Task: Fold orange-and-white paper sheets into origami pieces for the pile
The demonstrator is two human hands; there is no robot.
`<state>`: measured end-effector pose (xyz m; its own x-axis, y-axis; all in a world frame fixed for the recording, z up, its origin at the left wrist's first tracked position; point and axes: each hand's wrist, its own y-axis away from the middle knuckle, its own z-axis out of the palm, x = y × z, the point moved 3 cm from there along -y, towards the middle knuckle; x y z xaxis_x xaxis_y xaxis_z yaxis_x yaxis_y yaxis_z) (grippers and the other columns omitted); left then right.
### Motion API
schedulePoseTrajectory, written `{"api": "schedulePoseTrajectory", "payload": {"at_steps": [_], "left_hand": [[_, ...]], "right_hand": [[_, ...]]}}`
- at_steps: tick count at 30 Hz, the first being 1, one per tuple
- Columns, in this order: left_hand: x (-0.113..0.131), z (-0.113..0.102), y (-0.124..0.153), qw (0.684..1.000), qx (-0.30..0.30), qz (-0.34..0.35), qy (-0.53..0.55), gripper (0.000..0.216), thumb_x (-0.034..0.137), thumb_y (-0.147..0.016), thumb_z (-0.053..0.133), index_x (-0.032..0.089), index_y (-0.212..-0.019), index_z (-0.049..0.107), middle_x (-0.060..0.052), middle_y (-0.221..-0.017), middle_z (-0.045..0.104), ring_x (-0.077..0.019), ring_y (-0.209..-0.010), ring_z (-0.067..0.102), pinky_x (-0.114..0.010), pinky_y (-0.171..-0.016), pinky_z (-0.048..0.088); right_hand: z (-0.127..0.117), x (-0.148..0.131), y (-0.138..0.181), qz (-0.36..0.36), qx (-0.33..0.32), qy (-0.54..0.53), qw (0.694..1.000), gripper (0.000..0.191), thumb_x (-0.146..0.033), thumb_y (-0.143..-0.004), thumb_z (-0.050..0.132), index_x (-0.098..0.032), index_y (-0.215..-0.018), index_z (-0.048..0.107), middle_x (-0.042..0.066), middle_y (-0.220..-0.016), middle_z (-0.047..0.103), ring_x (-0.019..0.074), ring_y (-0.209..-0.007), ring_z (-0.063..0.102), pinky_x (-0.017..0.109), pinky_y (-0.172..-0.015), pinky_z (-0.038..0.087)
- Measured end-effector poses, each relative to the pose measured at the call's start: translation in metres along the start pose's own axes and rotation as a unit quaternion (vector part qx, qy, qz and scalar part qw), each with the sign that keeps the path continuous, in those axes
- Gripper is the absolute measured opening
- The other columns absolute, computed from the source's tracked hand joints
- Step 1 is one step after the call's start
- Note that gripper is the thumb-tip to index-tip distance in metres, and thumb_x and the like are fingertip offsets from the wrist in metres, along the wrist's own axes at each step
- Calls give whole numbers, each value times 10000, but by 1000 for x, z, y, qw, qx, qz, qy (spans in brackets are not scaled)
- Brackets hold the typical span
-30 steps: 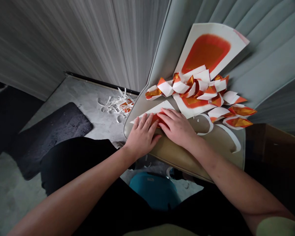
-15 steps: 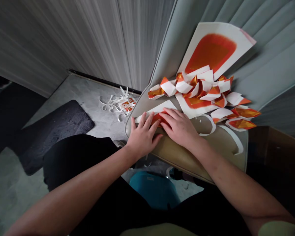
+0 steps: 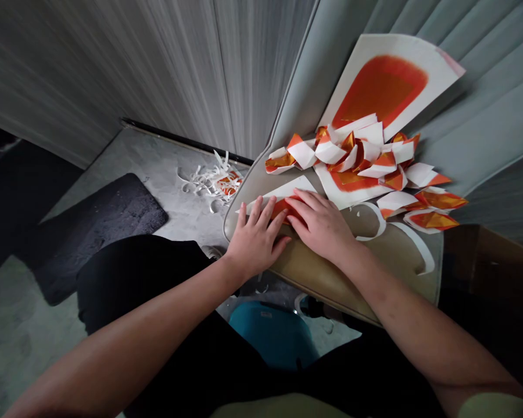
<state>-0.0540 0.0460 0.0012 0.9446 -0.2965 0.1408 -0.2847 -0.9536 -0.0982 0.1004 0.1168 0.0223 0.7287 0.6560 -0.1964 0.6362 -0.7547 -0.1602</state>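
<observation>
hands (image 3: 253,245) (image 3: 326,229) rest (left fingers (image 3: 254,212) spread) on folded paper (image 3: 284,194).

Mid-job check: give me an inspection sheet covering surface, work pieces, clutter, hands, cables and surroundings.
Surface: tan padded seat.
Work pieces: white-and-orange paper under both hands; folded paper pieces toward the backrest; large sheet leaning there.
Clutter: curved paper strips on the seat; tangled strips on the floor.
Hands: left hand spread, right hand with fingers closer together.
Cables: nothing seen.
Surroundings: dark mat, panelled wall.
</observation>
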Motion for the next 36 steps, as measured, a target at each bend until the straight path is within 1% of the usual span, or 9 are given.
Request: {"api": "schedulePoseTrajectory", "payload": {"at_steps": [3, 10, 15, 21, 26, 29, 36], "left_hand": [[0, 0, -1, 1000, 3, 0, 2, 611, 545, -1069, 393, 213, -1579, 452, -150, -1702, 315, -422, -1564, 304, -685, -1240, 276], [0, 1, -1, 1000, -3, 3, 9, 624, 547, -1064, 415, 200, -1582, 449, -160, -1703, 311, -414, -1570, 294, -632, -1266, 267], [0, 1, -1, 1000, -5, 3, 14, 625, 546, -1064, 416, 202, -1584, 443, -160, -1709, 295, -406, -1580, 273, -629, -1271, 256], [0, 1, -2, 1000, -13, -2, 15, 621, 560, -1065, 401, 206, -1572, 455, -151, -1710, 297, -411, -1577, 275, -674, -1254, 253], [0, 1, -2, 1000, -13, -9, 23, 609, 554, -1069, 381, 207, -1562, 464, -154, -1710, 295, -419, -1574, 275, -754, -1213, 244], [0, 1, -2, 999, -17, -17, 32, 601, 553, -1059, 407, 222, -1557, 471, -152, -1708, 302, -429, -1572, 275, -789, -1191, 236], [0, 0, -2, 999, -12, -20, 29, 605, 541, -1052, 427, 227, -1568, 453, -147, -1713, 291, -437, -1573, 263, -806, -1183, 217]], "right_hand": [[0, 0, 0, 2, -3, -3, 1000, 407, -293, -1025, 518, -142, -1379, 649, 153, -1502, 595, 340, -1371, 555, 533, -1104, 497], [1, 1, -1, 7, -7, -4, 1000, 412, -290, -1021, 520, -139, -1384, 646, 161, -1510, 586, 356, -1386, 543, 554, -1128, 482], [1, 1, 0, 13, -13, 0, 1000, 412, -303, -1030, 504, -144, -1382, 645, 158, -1530, 572, 373, -1401, 532, 578, -1118, 487], [1, 0, 1, 5, -8, 17, 1000, 419, -316, -1041, 479, -135, -1382, 640, 161, -1527, 576, 383, -1392, 537, 572, -1078, 508], [1, 1, 0, 11, -13, 11, 1000, 416, -324, -1035, 474, -155, -1375, 643, 161, -1525, 578, 379, -1391, 534, 570, -1064, 508], [1, 1, 0, 12, -13, 5, 1000, 418, -327, -1033, 471, -158, -1373, 646, 162, -1523, 578, 380, -1393, 531, 578, -1077, 497], [0, 1, -1, 17, -23, -5, 1000, 434, -314, -1026, 475, -145, -1390, 639, 166, -1535, 566, 381, -1408, 516, 589, -1099, 484]]}}
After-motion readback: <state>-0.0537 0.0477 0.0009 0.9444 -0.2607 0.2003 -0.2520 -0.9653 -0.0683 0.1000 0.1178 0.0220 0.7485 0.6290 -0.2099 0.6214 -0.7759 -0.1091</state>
